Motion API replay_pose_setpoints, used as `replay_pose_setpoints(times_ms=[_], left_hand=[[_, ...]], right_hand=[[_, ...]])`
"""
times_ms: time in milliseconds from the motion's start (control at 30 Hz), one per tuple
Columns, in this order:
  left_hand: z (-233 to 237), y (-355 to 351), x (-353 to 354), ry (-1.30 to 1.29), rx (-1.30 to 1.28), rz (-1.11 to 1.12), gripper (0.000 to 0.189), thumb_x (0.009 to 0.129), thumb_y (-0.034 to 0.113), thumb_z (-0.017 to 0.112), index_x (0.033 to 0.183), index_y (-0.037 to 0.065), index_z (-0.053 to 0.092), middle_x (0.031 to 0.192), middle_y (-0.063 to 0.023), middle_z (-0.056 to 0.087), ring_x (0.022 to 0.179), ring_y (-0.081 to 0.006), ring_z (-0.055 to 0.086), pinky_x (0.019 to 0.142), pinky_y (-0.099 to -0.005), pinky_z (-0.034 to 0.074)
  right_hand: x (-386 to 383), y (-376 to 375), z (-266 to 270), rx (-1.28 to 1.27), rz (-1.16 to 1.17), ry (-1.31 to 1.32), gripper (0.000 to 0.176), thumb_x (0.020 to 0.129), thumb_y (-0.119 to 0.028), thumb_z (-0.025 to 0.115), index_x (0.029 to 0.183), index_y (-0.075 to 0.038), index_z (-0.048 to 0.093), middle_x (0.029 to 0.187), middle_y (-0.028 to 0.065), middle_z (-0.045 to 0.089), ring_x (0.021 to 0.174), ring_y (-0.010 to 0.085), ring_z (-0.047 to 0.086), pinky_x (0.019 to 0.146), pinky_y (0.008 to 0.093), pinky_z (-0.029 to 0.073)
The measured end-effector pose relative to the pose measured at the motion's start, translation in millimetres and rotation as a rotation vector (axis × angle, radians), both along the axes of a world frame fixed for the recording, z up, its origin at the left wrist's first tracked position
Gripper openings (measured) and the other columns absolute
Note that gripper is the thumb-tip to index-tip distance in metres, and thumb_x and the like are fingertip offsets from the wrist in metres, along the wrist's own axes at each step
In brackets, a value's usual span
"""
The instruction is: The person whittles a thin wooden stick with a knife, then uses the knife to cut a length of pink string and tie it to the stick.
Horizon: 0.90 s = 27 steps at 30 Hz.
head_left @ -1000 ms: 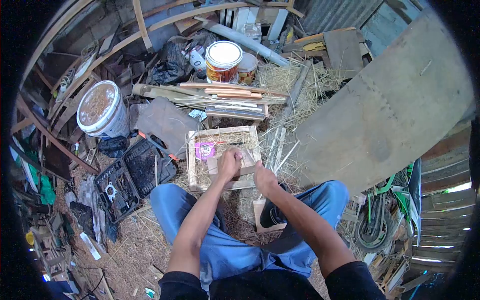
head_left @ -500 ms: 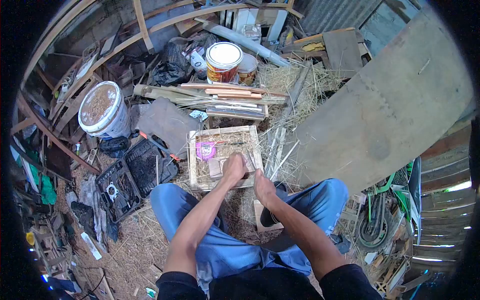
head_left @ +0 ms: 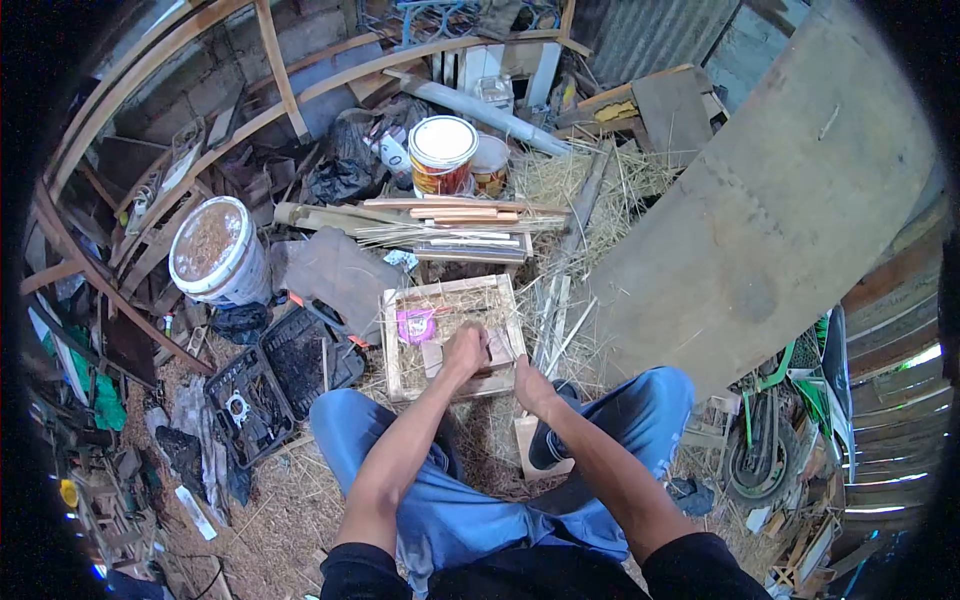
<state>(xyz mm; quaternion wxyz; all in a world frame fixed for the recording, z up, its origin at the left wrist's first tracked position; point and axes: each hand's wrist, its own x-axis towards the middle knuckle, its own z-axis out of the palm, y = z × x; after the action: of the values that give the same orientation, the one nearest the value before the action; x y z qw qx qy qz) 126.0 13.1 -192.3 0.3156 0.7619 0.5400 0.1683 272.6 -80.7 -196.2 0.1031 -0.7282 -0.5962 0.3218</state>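
A shallow wooden crate stands on the ground between my knees, with straw and shavings inside its slatted rim. Over its front part my left hand is closed in a fist around a piece of wood, which shows on both sides of the fingers. My right hand is at the crate's front right corner, fingers curled and thumb up; what it grips there is hidden. A pink round object lies inside the crate, left of my left hand. Behind that hand lies a thin dark stick.
A large board leans along the right. Wood strips are stacked behind the crate. To the left are an open tool case and a white bucket. A lidded paint bucket stands farther back, a wheel at right.
The whole view has shifted slightly, with the crate sitting a little lower in it. My left hand is still closed over the wood and my right hand stays at the corner.
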Motion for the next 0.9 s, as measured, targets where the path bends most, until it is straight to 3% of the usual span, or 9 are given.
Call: replay_pose_setpoints(times_ms=[133,200,333,400,433,500,600,733,900], left_hand=[[1.4,2.8,-3.0,-0.038,0.145,0.022,0.008,0.078,0.012,0.061,0.083,0.007,0.065,0.083,-0.0164,0.064,0.083,-0.0345,0.063,0.071,-0.0444,0.050],[4.9,7.9,-4.4,-0.021,0.146,-0.006,0.008,0.078,0.013,0.062,0.083,0.007,0.065,0.083,-0.0158,0.064,0.084,-0.0343,0.063,0.071,-0.0442,0.050],[30.4,25.2,-9.0,-0.062,0.198,-0.097,0.012,0.080,0.017,0.063,0.085,0.006,0.065,0.084,-0.0154,0.066,0.078,-0.0355,0.064,0.069,-0.0466,0.051],[41.1,34.7,-10.4,-0.050,0.199,-0.058,0.015,0.079,0.019,0.065,0.087,0.005,0.066,0.085,-0.0165,0.067,0.078,-0.0357,0.065,0.069,-0.0458,0.051],[49.7,35.1,-11.6,-0.104,0.191,-0.058,0.016,0.079,0.019,0.066,0.088,0.005,0.067,0.086,-0.0169,0.067,0.079,-0.0357,0.065,0.070,-0.0455,0.051],[62.9,36.4,-12.3,-0.181,0.164,-0.080,0.017,0.079,0.019,0.067,0.088,0.005,0.067,0.086,-0.0173,0.068,0.079,-0.0360,0.065,0.072,-0.0453,0.052],[67.1,29.0,-9.6,-0.111,0.165,-0.085,0.015,0.080,0.020,0.066,0.087,0.006,0.068,0.084,-0.0174,0.068,0.079,-0.0362,0.065,0.073,-0.0452,0.051],[22.6,14.6,-9.2,-0.019,0.049,-0.040,0.012,0.080,0.019,0.064,0.083,0.008,0.067,0.081,-0.0171,0.067,0.077,-0.0361,0.065,0.071,-0.0449,0.052],[-11.4,3.2,-10.7,-0.146,-0.068,0.030,0.008,0.080,0.017,0.063,0.079,0.009,0.065,0.076,-0.0151,0.067,0.072,-0.0332,0.065,0.064,-0.0424,0.050]], right_hand=[[-0.1,6.8,18.6,-0.014,-0.032,0.040,0.022,0.087,-0.005,0.041,0.105,0.007,0.045,0.099,0.0374,0.057,0.092,0.0500,0.058,0.083,0.0512,0.046],[5.2,17.6,42.7,-0.326,0.145,0.253,0.033,0.092,-0.017,0.041,0.111,0.010,0.039,0.084,0.0305,0.060,0.062,0.0372,0.064,0.061,0.0449,0.051],[36.3,49.6,85.9,-0.176,0.215,0.176,0.035,0.094,-0.025,0.040,0.109,0.005,0.049,0.077,0.0176,0.059,0.048,0.0251,0.057,0.049,0.0392,0.048],[69.4,70.1,65.2,0.191,0.384,-0.001,0.033,0.095,-0.026,0.038,0.105,0.001,0.055,0.075,0.0137,0.059,0.054,0.0221,0.059,0.053,0.0371,0.048],[65.8,69.2,83.8,0.192,0.391,0.004,0.033,0.095,-0.026,0.038,0.105,0.001,0.055,0.075,0.0137,0.059,0.054,0.0221,0.059,0.053,0.0371,0.048],[55.8,56.4,143.4,0.098,-0.064,0.307,0.028,0.091,-0.018,0.041,0.101,0.000,0.060,0.087,0.0256,0.063,0.087,0.0389,0.063,0.077,0.0454,0.048],[60.1,33.7,68.6,0.361,-0.107,0.344,0.029,0.095,-0.022,0.040,0.101,-0.002,0.059,0.087,0.0255,0.063,0.089,0.0398,0.063,0.079,0.0435,0.048],[30.3,4.1,26.7,0.210,-0.025,-0.016,0.029,0.094,-0.023,0.045,0.096,0.003,0.058,0.076,0.0288,0.060,0.070,0.0454,0.061,0.066,0.0500,0.047],[3.7,-6.4,21.7,0.158,-0.066,0.119,0.030,0.094,-0.023,0.046,0.096,0.006,0.056,0.076,0.0334,0.059,0.078,0.0495,0.059,0.072,0.0553,0.045]])
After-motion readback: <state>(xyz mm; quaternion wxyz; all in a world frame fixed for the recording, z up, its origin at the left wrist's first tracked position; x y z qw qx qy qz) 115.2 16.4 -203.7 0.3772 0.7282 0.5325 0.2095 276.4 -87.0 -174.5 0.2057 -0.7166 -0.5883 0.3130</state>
